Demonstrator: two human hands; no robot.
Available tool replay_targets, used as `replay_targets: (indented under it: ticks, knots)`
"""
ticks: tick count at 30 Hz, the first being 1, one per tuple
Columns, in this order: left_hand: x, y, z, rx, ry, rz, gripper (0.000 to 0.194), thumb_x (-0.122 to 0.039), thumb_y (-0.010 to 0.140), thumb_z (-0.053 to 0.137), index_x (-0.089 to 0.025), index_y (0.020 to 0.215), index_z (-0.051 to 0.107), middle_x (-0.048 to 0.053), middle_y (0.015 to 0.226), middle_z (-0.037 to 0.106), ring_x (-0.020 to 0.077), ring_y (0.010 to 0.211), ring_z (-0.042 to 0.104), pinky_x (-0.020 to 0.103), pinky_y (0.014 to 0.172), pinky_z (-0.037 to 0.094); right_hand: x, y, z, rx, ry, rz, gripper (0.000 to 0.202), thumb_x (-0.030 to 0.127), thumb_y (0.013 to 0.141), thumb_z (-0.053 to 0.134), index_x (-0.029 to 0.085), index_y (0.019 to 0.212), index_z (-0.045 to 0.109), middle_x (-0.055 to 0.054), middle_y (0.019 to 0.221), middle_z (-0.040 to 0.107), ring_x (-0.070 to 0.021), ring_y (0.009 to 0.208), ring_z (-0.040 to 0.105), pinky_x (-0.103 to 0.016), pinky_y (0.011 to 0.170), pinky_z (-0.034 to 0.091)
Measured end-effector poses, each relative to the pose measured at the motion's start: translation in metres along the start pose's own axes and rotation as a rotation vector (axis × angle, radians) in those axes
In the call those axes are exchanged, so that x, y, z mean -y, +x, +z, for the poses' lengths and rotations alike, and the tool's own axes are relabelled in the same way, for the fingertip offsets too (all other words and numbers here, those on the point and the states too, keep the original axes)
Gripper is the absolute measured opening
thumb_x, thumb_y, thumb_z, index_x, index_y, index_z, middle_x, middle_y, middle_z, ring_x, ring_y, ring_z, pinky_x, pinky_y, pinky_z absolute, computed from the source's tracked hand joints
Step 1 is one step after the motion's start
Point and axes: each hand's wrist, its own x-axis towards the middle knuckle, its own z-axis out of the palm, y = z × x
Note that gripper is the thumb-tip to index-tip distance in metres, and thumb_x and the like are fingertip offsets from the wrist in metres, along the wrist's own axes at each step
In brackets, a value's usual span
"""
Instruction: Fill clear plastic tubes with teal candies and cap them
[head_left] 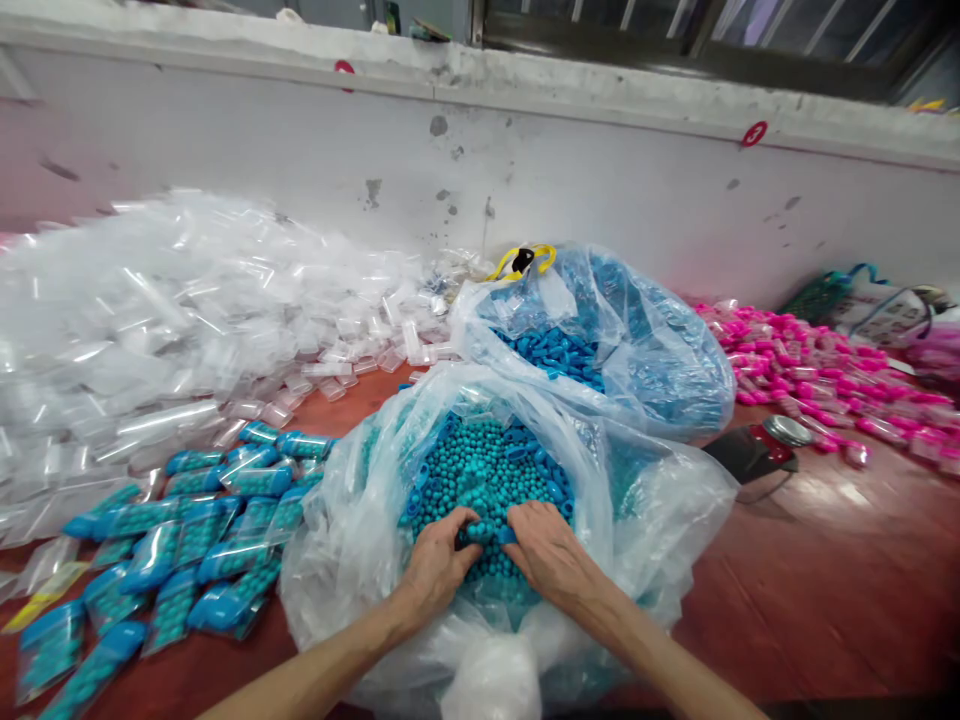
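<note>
Both bare forearms reach forward, converging; the left hand (437, 560) and right hand (546, 553) lie palm-down, fingers curled, fingertips nearly meeting.

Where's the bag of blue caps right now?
In the head view the bag of blue caps sits right of centre against the white wall, just behind the bag of teal beads where both hands work, with pink packets to its right.

Bare red table (825, 590) right; filled packets (180, 550) crowd left.
</note>
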Motion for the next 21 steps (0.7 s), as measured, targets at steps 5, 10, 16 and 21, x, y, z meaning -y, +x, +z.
replay_targets:
  ticks: [5,10,16,21]
  knots:
    - [-0.003,0.005,0.005,0.003,0.092,0.076,0.014,-0.020,0.072,0.050,-0.021,0.083,0.057,0.002,0.083,0.062,0.0197,0.082,0.054,0.030,0.078,0.038,-0.014,-0.004,0.004,0.049,0.062,0.032,0.009,0.016,0.084,0.046,0.018,0.090,0.053,-0.004,0.078,0.060,-0.0196,0.073,0.055,-0.028,0.064,0.038]
    - [-0.002,0.005,0.003,0.001,0.092,0.033,0.020,-0.022,0.077,0.042,-0.020,0.094,0.051,0.000,0.070,0.055,0.0175,0.069,0.052,0.027,0.067,0.037,-0.020,0.001,0.002,-0.101,0.200,0.135,0.026,0.025,0.091,0.032,0.019,0.105,0.053,-0.007,0.089,0.058,-0.0202,0.084,0.054,-0.031,0.075,0.042]
    - [0.000,0.008,-0.001,0.036,-0.071,0.068,0.017,-0.025,0.078,0.042,-0.019,0.089,0.052,-0.001,0.073,0.052,0.0150,0.070,0.048,0.025,0.068,0.037,-0.001,0.014,-0.007,-0.069,0.449,0.014,0.031,0.020,0.088,0.037,0.021,0.115,0.052,-0.006,0.093,0.058,-0.0170,0.086,0.054,-0.028,0.078,0.043]
    - [0.003,0.009,-0.007,0.104,-0.302,-0.043,0.023,-0.039,0.079,0.044,-0.019,0.088,0.049,-0.007,0.059,0.032,0.0085,0.053,0.034,0.019,0.050,0.035,-0.015,0.005,-0.010,0.012,0.466,0.034,0.031,0.014,0.086,0.034,0.019,0.100,0.062,-0.005,0.082,0.060,-0.0165,0.078,0.055,-0.028,0.073,0.044]
